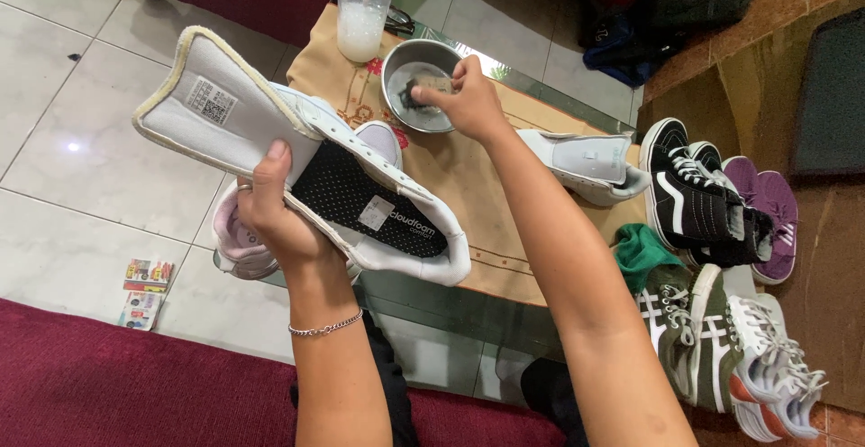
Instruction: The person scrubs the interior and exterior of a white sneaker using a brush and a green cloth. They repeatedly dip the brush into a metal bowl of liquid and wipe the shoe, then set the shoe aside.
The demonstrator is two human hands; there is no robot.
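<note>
Left hand: closed around the white high-top shoe, thumb laid over the pulled-out tongue, fingers wrapped beneath; a silver bracelet sits on the wrist
White high-top shoe: held up at the near left, above the table edge, opening turned to the camera so the black perforated insole shows
Right hand: reaching to the far middle, fingertips pinched on a small dark brush or sponge inside the metal bowl; cannot tell which it is
Metal bowl: round, steel, standing on the tan cloth at the far side of the table
Spray bottle: clear, with white liquid, just left of the bowl
Second white shoe: lying on its side on the cloth, right of the right forearm
Floor, right: black and white high-top sneakers, purple shoe, green cloth, olive and white sneakers
Floor, near left: small colourful packets on white tiles
Near edge: dark red cushion
</note>
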